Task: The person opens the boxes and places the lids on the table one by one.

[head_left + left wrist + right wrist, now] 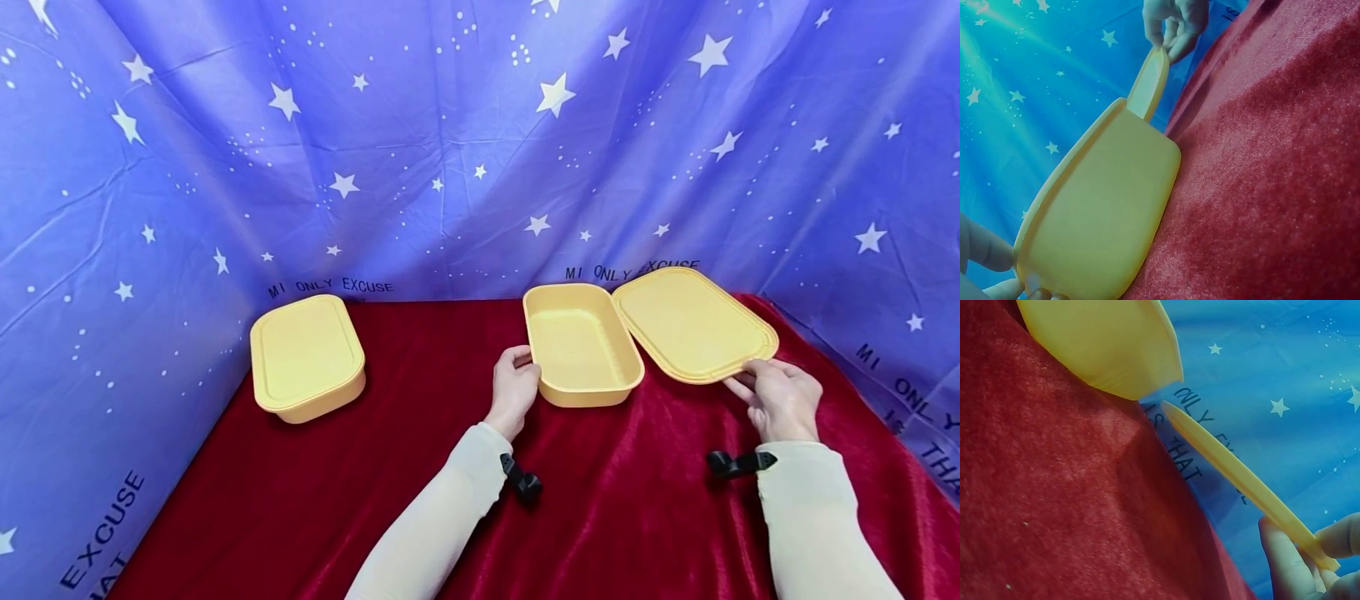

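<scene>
In the head view, the open yellow container [581, 346] sits at centre frame on the red cloth [420, 467]. The left hand [514, 387] curls its fingers against the container's near left wall; the fingertips are hidden behind that wall. Right of centre, the right hand [780, 400] pinches the near right edge of the yellow lid [693, 321], which is tilted with its left edge lying over the container's right rim. A closed yellow container [307, 357] stands well apart at left of frame, with bare red cloth between the two and in front of them. The starry blue backdrop [450, 150] closes in behind and at both sides.

In the left wrist view, the container's outer wall [1104, 219] fills the lower left. Only fingertips of the left hand [997, 275] show at the frame corner, so how firmly they hold is unclear. The lid [1150, 84] rises at top centre, pinched by the right hand [1175, 25], which is cut off at the top.

In the right wrist view, the lid [1235, 472] appears edge-on, clear of the cloth, gripped at lower right by the right hand's fingers [1282, 562]. The container [1104, 344] is cropped at the top.
</scene>
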The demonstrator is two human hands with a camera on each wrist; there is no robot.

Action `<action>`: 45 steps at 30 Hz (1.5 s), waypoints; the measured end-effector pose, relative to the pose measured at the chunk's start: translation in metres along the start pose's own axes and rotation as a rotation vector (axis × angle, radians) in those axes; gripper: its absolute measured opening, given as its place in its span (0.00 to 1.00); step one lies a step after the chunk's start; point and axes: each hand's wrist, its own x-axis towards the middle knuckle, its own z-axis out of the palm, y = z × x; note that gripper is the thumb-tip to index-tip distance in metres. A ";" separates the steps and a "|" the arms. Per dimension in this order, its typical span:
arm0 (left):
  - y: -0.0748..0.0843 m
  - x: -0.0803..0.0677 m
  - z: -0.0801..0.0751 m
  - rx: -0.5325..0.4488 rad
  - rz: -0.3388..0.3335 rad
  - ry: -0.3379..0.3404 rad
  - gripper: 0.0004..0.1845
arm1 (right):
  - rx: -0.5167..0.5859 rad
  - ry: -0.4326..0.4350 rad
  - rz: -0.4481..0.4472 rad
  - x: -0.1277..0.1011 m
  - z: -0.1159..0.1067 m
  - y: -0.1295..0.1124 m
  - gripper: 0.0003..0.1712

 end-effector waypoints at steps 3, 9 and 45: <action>-0.001 0.001 0.000 0.005 0.000 0.005 0.19 | 0.014 -0.003 0.005 0.000 0.001 0.003 0.13; -0.001 0.001 -0.001 0.000 0.001 0.005 0.19 | 0.038 0.004 0.014 0.002 0.001 0.007 0.14; 0.000 -0.001 0.001 -0.012 0.017 0.001 0.20 | 0.117 0.019 0.137 0.002 0.001 0.018 0.15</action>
